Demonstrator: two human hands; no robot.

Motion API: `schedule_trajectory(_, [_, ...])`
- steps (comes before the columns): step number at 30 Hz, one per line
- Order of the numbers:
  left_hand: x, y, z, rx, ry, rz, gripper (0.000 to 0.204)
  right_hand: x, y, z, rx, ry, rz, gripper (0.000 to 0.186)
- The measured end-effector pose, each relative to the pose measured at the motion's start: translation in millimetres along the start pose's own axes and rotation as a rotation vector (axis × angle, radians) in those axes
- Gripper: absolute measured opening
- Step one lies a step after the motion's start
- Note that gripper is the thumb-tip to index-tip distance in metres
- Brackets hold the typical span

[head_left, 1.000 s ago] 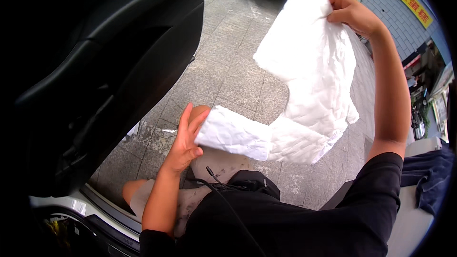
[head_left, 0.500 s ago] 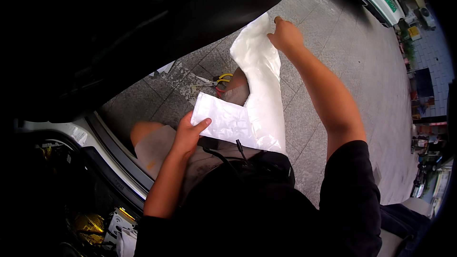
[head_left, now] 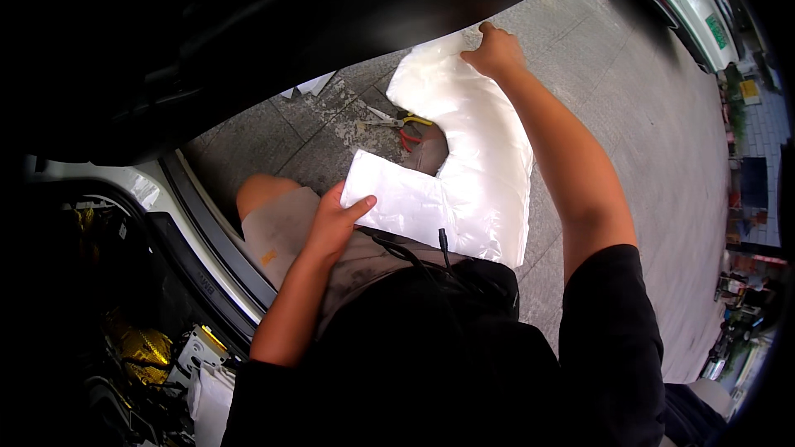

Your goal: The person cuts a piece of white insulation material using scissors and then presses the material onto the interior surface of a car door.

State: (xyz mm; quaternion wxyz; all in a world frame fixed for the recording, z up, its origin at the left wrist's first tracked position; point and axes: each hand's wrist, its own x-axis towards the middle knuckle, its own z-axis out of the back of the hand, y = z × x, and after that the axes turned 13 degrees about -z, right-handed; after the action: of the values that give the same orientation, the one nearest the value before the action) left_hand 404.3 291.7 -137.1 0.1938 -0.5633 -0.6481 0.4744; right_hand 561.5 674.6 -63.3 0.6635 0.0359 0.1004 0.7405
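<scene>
A white padded sheet (head_left: 484, 170), curved like a C and glossy on its surface, stretches between my two hands above my lap. My left hand (head_left: 335, 219) is closed on its flat near-left end, thumb on top and the other fingers underneath. At the far end, my right hand (head_left: 498, 51) grips the outer edge with the thumb over it; the index finger sticks out, and the remaining fingers are mostly hidden. Red-and-yellow-handled pliers (head_left: 407, 126) and scissors-like metal blades (head_left: 383, 117) lie on the paving beyond the sheet's inner curve.
A large black panel (head_left: 273, 41) hangs over the upper left. A white car sill (head_left: 195, 257) runs along my left, with gold foil (head_left: 147, 356) and wiring inside. Black cables (head_left: 406, 252) cross my lap. A white car (head_left: 683, 0) stands at the far right on grey paving (head_left: 613, 108).
The padded sheet has spread into a wider curve, its middle bulging right. Both hands keep their places at its ends. The view has shifted slightly.
</scene>
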Motion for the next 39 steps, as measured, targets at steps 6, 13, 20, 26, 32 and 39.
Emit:
schedule_trajectory(6, [-9, 0, -2, -0.046, 0.013, -0.034, 0.043, 10, 12, -36, -0.005, -0.021, -0.013, 0.031])
schedule_trajectory(13, [-13, 8, 6, 0.030, -0.025, -0.036, 0.044, 0, 26, -60, 0.069, 0.119, 0.111, 0.025])
schedule_trajectory(20, [-20, 13, 10, 0.056, -0.028, -0.023, 0.046, 32, 20, -72, 0.059, 0.276, 0.117, 0.035])
schedule_trajectory(26, [-21, 17, 11, 0.054, -0.051, -0.003, 0.043, 61, 7, -80, 0.162, 0.413, 0.226, 0.044])
schedule_trajectory(32, [-20, 12, 7, -0.011, -0.058, 0.008, 0.042, 13, 21, -57, 0.140, -0.169, 0.182, 0.035])
schedule_trajectory(39, [-18, 8, 6, -0.031, -0.081, 0.040, 0.043, -1, 37, -50, 0.027, -0.197, 0.290, 0.031])
